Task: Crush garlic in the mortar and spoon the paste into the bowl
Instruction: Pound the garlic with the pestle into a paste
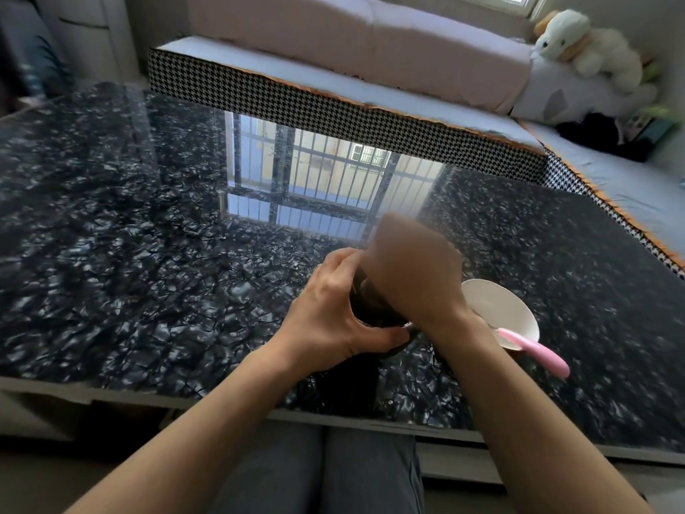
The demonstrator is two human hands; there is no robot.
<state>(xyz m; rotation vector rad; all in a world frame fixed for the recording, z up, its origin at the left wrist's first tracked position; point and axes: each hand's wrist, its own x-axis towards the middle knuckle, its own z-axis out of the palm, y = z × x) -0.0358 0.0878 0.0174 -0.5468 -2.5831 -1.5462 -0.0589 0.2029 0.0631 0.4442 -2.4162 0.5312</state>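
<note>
Head view: left hand [330, 313] wraps the dark mortar [374, 309] to steady it on the table [148, 254]. Right hand [411, 276], blurred, fisted above it, likely on a pestle I cannot see. Bowl [496, 306] with pink spoon [533, 350] waits just beside, right, for scooping.

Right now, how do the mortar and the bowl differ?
The mortar is dark; the bowl is white. The mortar is held by the left hand, with the blurred right hand above it; the bowl stands untouched, with a pink-handled spoon resting in it. Both sit on the glossy dark table.
</note>
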